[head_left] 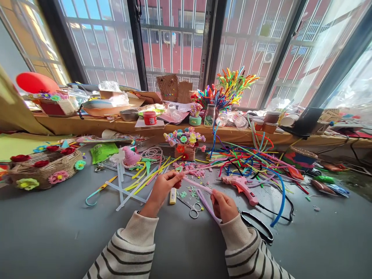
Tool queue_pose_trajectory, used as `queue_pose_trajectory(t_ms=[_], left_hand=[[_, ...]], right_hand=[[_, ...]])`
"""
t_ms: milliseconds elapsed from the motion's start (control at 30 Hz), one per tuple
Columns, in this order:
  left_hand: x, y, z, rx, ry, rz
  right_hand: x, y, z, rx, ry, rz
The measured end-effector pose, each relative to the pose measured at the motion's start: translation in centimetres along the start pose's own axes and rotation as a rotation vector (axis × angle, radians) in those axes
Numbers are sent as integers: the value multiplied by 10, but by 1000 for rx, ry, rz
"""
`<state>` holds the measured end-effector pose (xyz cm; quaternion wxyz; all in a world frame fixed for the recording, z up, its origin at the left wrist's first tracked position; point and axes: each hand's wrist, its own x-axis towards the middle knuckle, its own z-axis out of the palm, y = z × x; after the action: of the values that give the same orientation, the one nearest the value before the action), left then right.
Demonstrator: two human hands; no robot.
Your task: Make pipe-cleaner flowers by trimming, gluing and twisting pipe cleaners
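A pale pink pipe cleaner [198,184] stretches between my two hands above the table. The fingers of my left hand [162,190] pinch its left end, where a small bit of green shows at the fingertips. My right hand [224,207] has thumb and fingers closed on the other end. Several lilac pipe cleaners [207,204] lie close beside my right hand, partly hidden by it. Below the stretched piece rest small scissors [194,210] with grey handles and a short yellow stick-like item [173,196]. Tiny pink and green clippings [192,190] are scattered there.
A pink hot glue gun [242,188] and black-handled scissors [257,226] lie to the right. Behind are tangled coloured pipe cleaners [241,159] and a small flower basket [186,151]. Glue sticks [120,186] and a decorated woven basket [46,168] sit left. A cluttered ledge [116,124] runs below the window.
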<state>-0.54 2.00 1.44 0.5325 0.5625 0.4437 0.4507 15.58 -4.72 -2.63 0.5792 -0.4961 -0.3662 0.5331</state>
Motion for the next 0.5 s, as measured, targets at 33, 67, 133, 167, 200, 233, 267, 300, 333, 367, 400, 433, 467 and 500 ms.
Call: queue_pose_trajectory(t_ms=[33,67,133,167,200,233,267,300,333,367,400,433,467,500], left_hand=[[0,0,0,-14,-4,-32],[0,1,0,-36,-10,-60],[1,2,-1,-101,-9,-99],[1,3,-2,-144,3,-110],[1,3,-3,-190,26,-116],[2,2,-4,-236,60,-116],[3,2,-6,-278,100,-113],[4,1,-7,-312,135,-105],[5,0,-8,-336,161,-95],[6,-2,-9,-349,176,-85],[7,-3,-9,-353,183,-75],[7,-4,-10,-353,180,-67],[8,-5,-9,-351,172,-59],[8,-5,-9,-350,164,-53]], right_hand=[[1,-1,-1,-9,30,-25],[1,-3,-3,-15,56,-46],[1,-10,-9,-33,95,-81],[0,-14,-13,-62,108,-98],[-2,-19,-18,-117,111,-124],[-6,-23,-24,-226,110,-167],[-11,-26,-31,-403,104,-220],[-17,-29,-39,-623,102,-274],[-24,-30,-48,-838,99,-314],[-31,-30,-57,-1034,98,-328],[-38,-29,-66,-1206,115,-327],[-43,-26,-75,-1355,141,-312],[-48,-24,-84,-1483,154,-266],[-52,-21,-92,-1590,133,-194]])
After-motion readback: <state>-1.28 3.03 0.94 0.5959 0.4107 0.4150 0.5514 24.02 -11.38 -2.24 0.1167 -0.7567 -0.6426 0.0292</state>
